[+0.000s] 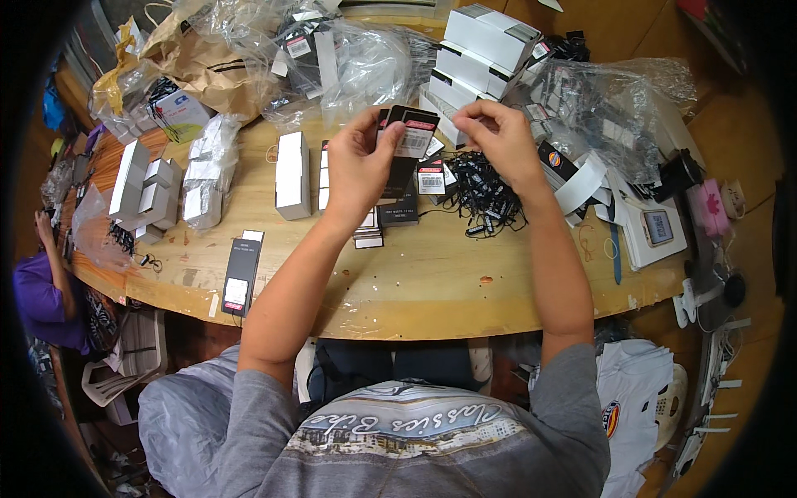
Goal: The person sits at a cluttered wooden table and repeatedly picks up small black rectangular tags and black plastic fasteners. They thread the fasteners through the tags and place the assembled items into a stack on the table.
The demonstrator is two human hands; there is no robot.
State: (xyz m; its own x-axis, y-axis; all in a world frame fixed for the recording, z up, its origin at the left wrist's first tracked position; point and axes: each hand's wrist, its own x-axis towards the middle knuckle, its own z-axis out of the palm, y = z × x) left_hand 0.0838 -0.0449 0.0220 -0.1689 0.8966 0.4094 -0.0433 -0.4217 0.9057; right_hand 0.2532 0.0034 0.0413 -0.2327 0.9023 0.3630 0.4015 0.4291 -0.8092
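My left hand (359, 158) is closed around a small fan of black hang tags (415, 137) with pink-and-white barcode stickers, held above the table. Just right of them, my right hand (504, 148) has its thumb and forefinger pinched together; anything between them is too small to make out. Below that hand lies a heap of black tag strings (490, 197) with small plastic ends. More stickered tags (431, 180) are spread between the heap and my left wrist, partly hidden by my hand. One black tag (241, 270) rests by itself near the front edge, at left.
White boxes (490, 37) are stacked at the back, with another white box (292, 176) standing left of my forearm. Clear plastic bags (374, 66) and a brown paper bag (212, 54) crowd the far side. At right is a phone (657, 227); a person in purple (46, 290) is far left.
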